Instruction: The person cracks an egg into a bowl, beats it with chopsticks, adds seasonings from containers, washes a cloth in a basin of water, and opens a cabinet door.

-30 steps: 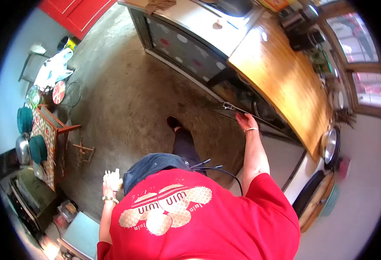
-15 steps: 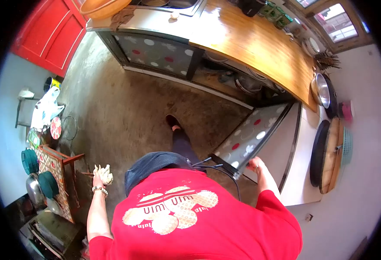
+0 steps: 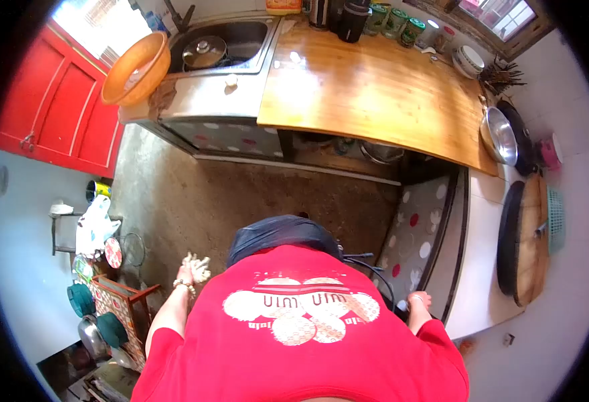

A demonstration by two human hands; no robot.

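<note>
My left hand (image 3: pixel 186 273), with a beaded bracelet at the wrist, is closed around a crumpled whitish cloth (image 3: pixel 199 266) out to the left of my body. On the other side, my right hand (image 3: pixel 419 301) is at the near edge of a cabinet door (image 3: pixel 415 228), its fingers curled against that edge. Grey with white and red dots, the door stands swung out from the low cabinet under the wooden counter. Inside the cabinet a metal pot (image 3: pixel 381 153) shows in part. My body hides the door's lower corner.
The wooden counter (image 3: pixel 375 87) carries jars and bowls along the back. A lidded pan (image 3: pixel 204 52) sits in the sink, beside an orange basin (image 3: pixel 137 70). At right, a tiled side counter (image 3: pixel 485 268) holds leaning boards. A small wooden stool (image 3: pixel 130 295) is at left.
The cabinet door has swung wider, toward the side counter, with my right hand at its edge. My body has moved closer to the counter. The cloth stays in my left hand.
</note>
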